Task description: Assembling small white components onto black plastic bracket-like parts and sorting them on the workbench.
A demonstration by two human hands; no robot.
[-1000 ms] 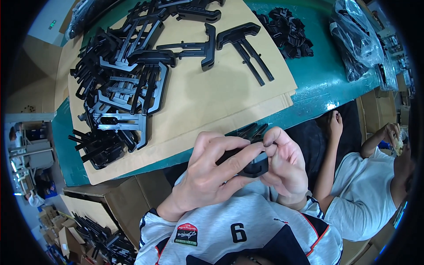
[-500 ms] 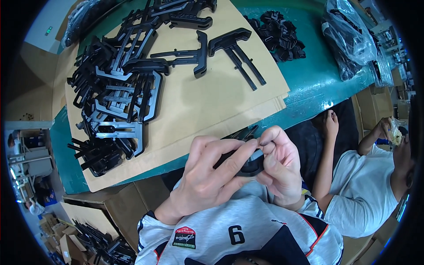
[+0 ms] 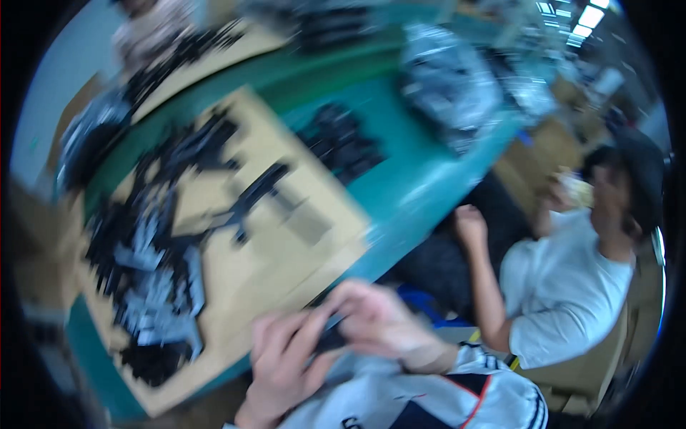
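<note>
While blurred, left hand (image 3: pixel 282 357) and right hand (image 3: pixel 375 322) pinch a black part (image 3: pixel 330 337) together.

Between the fingers (image 3: pixel 307 336) sits a small black part (image 3: pixel 330 339) — plastic, seemingly matt, though blurred. Beyond the fingertips lies matt brown cardboard (image 3: pixel 286 250) on a glossy, smooth teal tabletop (image 3: pixel 414 186).

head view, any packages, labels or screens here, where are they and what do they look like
Clear plastic bags: far on the green table, crumpled, shiny, dark parts inside.
Cardboard sheet: flat on the table, tan, under black plastic parts.
No screens or readable labels; the picture is blurred.
</note>
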